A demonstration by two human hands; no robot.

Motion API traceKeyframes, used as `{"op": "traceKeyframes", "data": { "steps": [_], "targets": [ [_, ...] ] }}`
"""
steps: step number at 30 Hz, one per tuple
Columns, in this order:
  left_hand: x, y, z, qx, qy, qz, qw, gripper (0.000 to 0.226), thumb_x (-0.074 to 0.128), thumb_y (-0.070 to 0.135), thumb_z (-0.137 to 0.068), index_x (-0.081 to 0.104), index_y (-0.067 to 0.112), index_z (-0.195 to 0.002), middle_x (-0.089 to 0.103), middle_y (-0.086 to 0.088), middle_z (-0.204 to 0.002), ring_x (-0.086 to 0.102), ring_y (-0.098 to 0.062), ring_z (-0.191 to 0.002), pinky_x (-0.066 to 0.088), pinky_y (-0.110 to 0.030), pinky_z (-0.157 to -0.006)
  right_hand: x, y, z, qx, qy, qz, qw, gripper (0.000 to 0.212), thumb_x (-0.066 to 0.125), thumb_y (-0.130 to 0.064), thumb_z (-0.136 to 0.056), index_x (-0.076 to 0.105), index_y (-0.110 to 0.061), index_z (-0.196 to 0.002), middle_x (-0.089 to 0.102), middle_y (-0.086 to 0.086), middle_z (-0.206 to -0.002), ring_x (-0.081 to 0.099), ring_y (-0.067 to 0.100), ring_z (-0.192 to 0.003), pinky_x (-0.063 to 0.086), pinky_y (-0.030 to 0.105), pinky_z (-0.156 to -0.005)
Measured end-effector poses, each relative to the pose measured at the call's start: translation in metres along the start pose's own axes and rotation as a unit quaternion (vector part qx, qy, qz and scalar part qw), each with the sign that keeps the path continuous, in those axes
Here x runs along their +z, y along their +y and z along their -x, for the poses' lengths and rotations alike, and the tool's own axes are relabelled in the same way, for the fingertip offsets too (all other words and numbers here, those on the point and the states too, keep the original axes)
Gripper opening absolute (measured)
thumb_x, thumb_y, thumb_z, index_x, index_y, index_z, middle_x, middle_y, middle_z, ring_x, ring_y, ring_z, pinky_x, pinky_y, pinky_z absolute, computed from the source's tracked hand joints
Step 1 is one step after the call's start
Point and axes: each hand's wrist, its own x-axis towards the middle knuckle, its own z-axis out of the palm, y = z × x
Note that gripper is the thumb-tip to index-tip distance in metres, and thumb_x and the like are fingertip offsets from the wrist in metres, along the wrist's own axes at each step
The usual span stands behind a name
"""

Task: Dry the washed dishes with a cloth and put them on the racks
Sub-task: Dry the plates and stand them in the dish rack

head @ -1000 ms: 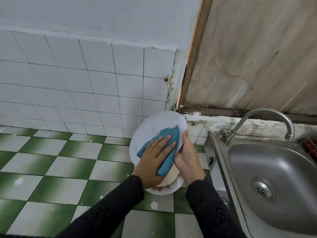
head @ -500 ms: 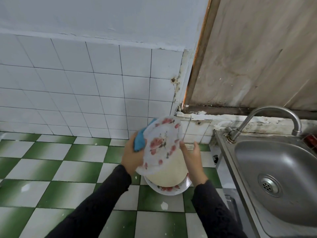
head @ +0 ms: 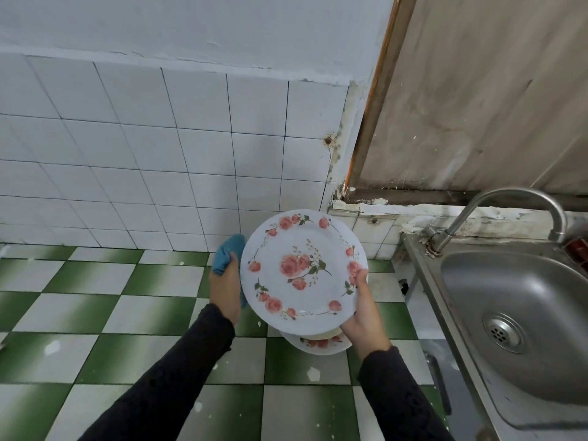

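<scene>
A white plate with pink roses (head: 302,275) faces me, held up over the floor. My right hand (head: 362,316) grips its right rim, thumb on the front. My left hand (head: 224,288) is at the plate's left edge, its fingers behind the plate, holding a blue cloth (head: 230,253) that shows above the hand. Below the plate a second rose-patterned dish (head: 321,343) peeks out; what it rests on is hidden. No rack is in view.
A steel sink (head: 521,316) with a curved tap (head: 496,211) stands at the right. Green and white floor tiles (head: 111,313) lie below, and a white tiled wall (head: 159,154) rises behind. A wooden panel (head: 477,90) is above the sink.
The plate was turned over: a second ago its plain back faced me with the cloth pressed on it, now the flowered front faces me and the cloth is behind its left edge.
</scene>
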Motion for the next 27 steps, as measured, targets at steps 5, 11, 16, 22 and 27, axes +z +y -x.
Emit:
{"op": "traceKeyframes", "data": {
  "steps": [5,11,16,22,27],
  "targets": [
    [0.008,-0.034,0.02,0.191,-0.036,-0.173,0.965,0.066,0.06,0.038,-0.089,0.034,0.033,-0.15,0.057,-0.01,-0.122,0.066,-0.013,-0.1,0.06,-0.033,-0.08,0.001,0.003,0.004,-0.011,-0.014,-0.017,1.0,0.056,0.039,-0.057,-0.103,0.047,-0.025,-0.149,0.057,0.013,-0.145,0.055,0.035,-0.133,0.042,0.062,-0.11],
    [0.048,-0.079,0.054,0.222,-0.243,-0.476,0.815,0.076,0.05,0.022,-0.099,-0.005,0.039,-0.148,-0.013,0.012,-0.16,-0.013,-0.018,-0.151,-0.008,-0.047,-0.122,0.009,0.001,0.001,0.004,-0.027,-0.017,0.999,0.065,0.047,-0.057,-0.099,0.048,-0.014,-0.147,0.054,0.019,-0.146,0.053,0.038,-0.134,0.035,0.058,-0.117],
    [0.078,-0.071,0.024,0.288,-0.306,-0.522,0.742,0.076,0.033,0.056,-0.092,-0.014,0.04,-0.149,-0.023,0.008,-0.161,-0.023,-0.018,-0.149,-0.011,-0.048,-0.121,0.011,-0.002,0.007,0.031,-0.045,-0.018,0.998,0.079,0.069,-0.055,-0.085,0.05,-0.01,-0.147,0.055,0.022,-0.144,0.053,0.04,-0.133,0.033,0.056,-0.118],
    [0.058,-0.047,-0.012,0.229,-0.237,-0.581,0.744,0.084,0.017,0.073,-0.079,-0.014,0.037,-0.149,-0.025,0.011,-0.156,-0.023,-0.016,-0.145,-0.012,-0.048,-0.121,-0.005,-0.039,0.011,-0.024,-0.072,0.002,0.997,0.068,0.05,-0.055,-0.093,0.047,-0.013,-0.147,0.056,0.019,-0.144,0.053,0.037,-0.134,0.038,0.06,-0.113],
    [0.091,-0.076,0.077,0.193,-0.299,-0.448,0.82,0.064,0.033,0.046,-0.104,-0.009,0.039,-0.152,-0.022,0.014,-0.159,-0.018,-0.011,-0.149,-0.009,-0.038,-0.122,-0.003,-0.043,-0.004,-0.004,-0.058,0.012,0.998,0.066,0.043,-0.056,-0.098,0.048,-0.013,-0.147,0.054,0.02,-0.146,0.053,0.038,-0.133,0.033,0.058,-0.118]
  ]
}}
